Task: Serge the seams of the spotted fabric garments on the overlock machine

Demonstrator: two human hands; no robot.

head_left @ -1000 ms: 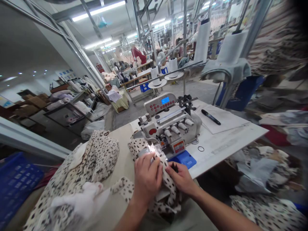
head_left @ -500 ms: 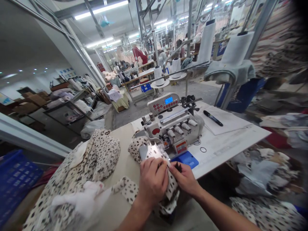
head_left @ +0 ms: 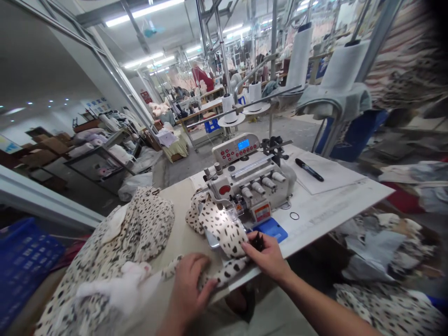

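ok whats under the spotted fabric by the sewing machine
The spotted fabric lies on the cream tabletop, a pale flat edge showing beneath it. Whatever else lies under it is covered.

Bare left hand (head_left: 189, 284), bare right hand (head_left: 268, 259)

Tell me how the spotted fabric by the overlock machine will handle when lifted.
The spotted fabric looks floppy, since it bunches in soft folds beside the overlock machine. It is probably light: the right hand seems to pinch it with little effort. It may also slide away, as a loose strip trails across the table.
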